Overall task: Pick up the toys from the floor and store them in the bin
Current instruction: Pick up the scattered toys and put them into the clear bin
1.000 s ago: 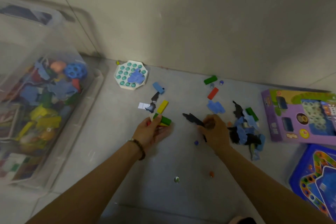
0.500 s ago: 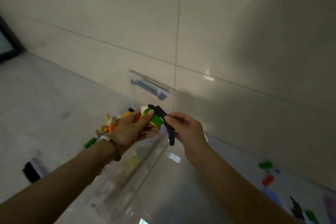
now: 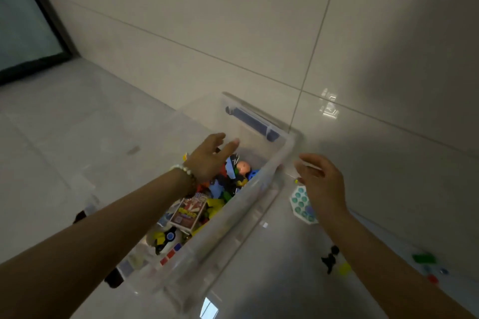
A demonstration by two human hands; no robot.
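A clear plastic bin [image 3: 261,189] stands on the floor by the wall, filled with several mixed toys [image 3: 223,189], among them a card box and a small doll head. My left hand [image 3: 210,158] hovers over the bin's far end, fingers spread and holding nothing. To the right of the bin's rim is my right hand [image 3: 321,184], relaxed and also holding nothing. On the floor at the right lie a white pop toy with teal bubbles [image 3: 302,204], a black piece beside a yellow block [image 3: 334,263], and a green block [image 3: 423,258].
The tiled wall [image 3: 259,33] runs close behind the bin. A dark-framed glass door [image 3: 26,33] is at the far left. Small red and blue pieces [image 3: 435,276] lie near the green block. Two dark wheels [image 3: 114,277] show under the bin's near side.
Both hands carried blocks and a black piece to the bin; now both are spread with nothing in them. The view has dropped to look into the bin.
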